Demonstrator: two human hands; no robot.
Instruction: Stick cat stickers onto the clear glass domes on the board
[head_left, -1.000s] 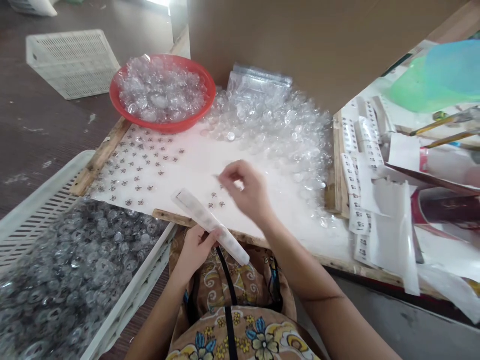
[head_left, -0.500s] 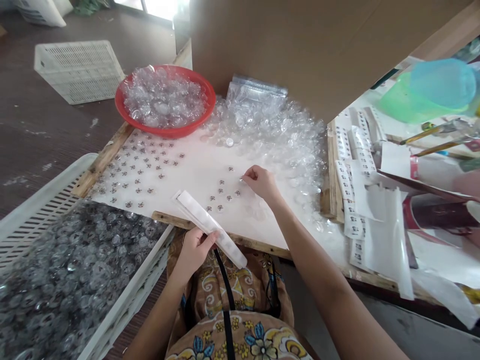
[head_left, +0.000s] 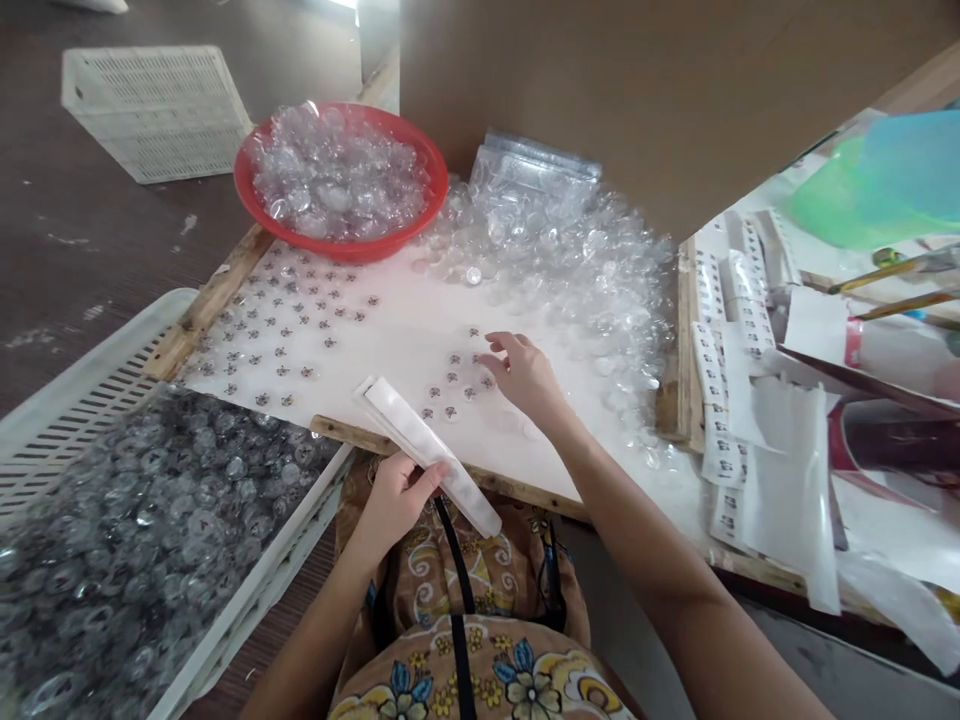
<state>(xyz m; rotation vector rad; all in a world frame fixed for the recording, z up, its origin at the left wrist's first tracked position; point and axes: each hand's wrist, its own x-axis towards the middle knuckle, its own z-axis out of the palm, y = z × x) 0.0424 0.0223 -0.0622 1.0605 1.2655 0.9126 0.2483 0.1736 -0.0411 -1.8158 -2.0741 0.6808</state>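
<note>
My left hand (head_left: 405,497) pinches a folded white sticker strip (head_left: 435,450) that slants over the table's front edge. Above the white tabletop (head_left: 390,345), my right hand (head_left: 521,372) has its thumb and forefinger apart, with nothing visible between them. Close to its fingertips is a group of small dark printed stickers (head_left: 452,377), several in loose rows; some seem to sit on clear round pieces. A larger group of the same printed pieces (head_left: 281,352) is spread over the left of the tabletop.
A red basin (head_left: 341,250) heaped with clear plastic domes stands at the back left. More clear domes (head_left: 570,260) are piled at the back right, below a large cardboard box (head_left: 600,90). A white crate (head_left: 255,590) of domes sits at lower left. Sticker strips (head_left: 716,400) lie at right.
The fingers of my right hand have opened from a pinch, and another sticker shows beside them. My left hand still holds the strip. The whole view has shifted slightly.
</note>
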